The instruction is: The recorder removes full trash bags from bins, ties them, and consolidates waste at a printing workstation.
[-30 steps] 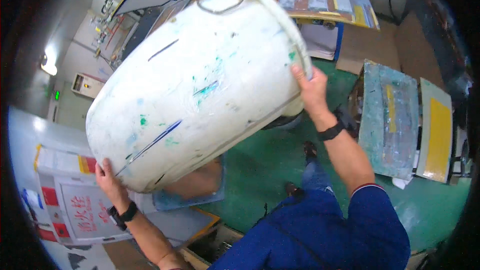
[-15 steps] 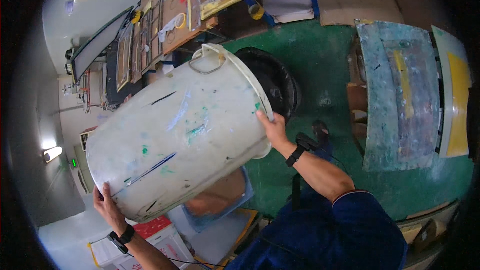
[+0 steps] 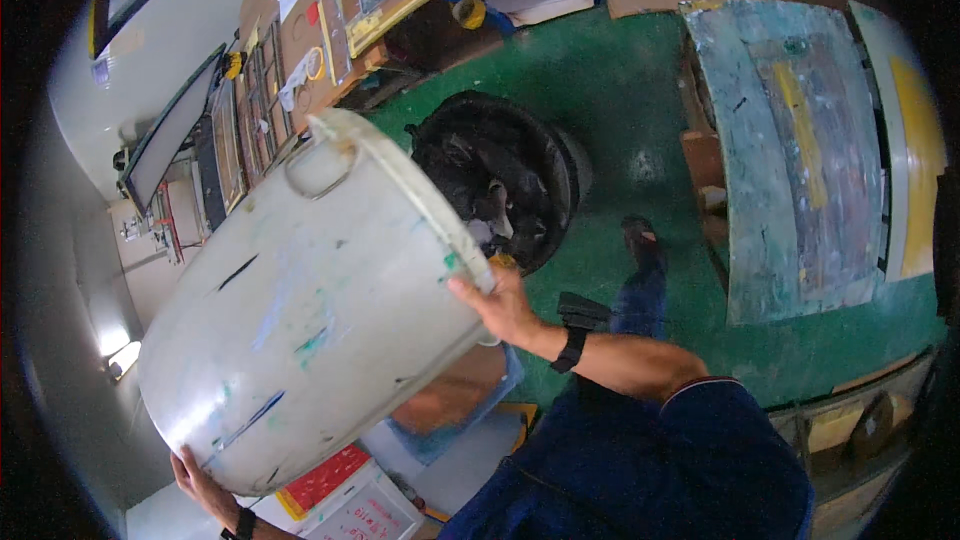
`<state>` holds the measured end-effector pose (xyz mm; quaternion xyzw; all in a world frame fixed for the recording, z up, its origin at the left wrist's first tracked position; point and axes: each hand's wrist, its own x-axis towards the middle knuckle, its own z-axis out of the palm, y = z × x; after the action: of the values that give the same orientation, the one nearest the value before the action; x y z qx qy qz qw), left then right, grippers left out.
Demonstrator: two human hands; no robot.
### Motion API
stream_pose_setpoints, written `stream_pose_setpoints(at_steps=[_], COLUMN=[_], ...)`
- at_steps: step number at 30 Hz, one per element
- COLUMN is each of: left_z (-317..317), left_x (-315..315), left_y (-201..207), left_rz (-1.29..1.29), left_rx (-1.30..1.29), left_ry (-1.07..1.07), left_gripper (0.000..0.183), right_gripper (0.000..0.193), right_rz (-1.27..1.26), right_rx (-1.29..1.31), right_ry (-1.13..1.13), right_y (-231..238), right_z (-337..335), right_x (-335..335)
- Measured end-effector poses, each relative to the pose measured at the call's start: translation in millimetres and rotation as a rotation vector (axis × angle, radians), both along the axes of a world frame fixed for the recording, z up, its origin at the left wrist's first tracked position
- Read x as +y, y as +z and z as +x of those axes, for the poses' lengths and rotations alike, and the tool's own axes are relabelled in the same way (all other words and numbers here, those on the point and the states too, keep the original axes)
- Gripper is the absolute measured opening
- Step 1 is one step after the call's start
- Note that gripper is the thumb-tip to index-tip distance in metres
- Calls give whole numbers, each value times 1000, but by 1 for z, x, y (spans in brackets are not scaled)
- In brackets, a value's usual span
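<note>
White bin (image 3: 300,310) | tilted, mouth toward black bin (image 3: 566,180) | left fingers (image 3: 187,470) grasping base (image 3: 240,483) | right fingers (image 3: 472,292) clasping rim (image 3: 425,185)

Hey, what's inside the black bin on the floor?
Inside the black bin I see dark, crumpled material and some pale scraps. Its bottom is hidden beneath them, and the white barrel covers its lower-left edge.
</note>
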<state>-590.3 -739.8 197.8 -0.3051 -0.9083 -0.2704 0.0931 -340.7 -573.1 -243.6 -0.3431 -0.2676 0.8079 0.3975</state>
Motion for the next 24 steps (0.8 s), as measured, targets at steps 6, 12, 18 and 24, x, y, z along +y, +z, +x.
stream_pose_setpoints(at_steps=[6, 12, 18, 24], left_z=[-45, -75, -88, -57], left_x=[-88, -206, -302, -310], left_y=[52, 24, -86, -186], left_rz=[129, 411, 531, 684], left_rx=[-40, -438, -502, -679], left_ry=[157, 175, 225, 319], left_gripper=[57, 61, 71, 59], right_gripper=[33, 31, 36, 31], right_rz=[323, 724, 971, 1165], right_rx=[230, 145, 283, 333], right_ry=[12, 139, 101, 175], right_y=[62, 97, 108, 120], right_z=[-1, 10, 11, 0], right_x=[-5, -36, -52, -84])
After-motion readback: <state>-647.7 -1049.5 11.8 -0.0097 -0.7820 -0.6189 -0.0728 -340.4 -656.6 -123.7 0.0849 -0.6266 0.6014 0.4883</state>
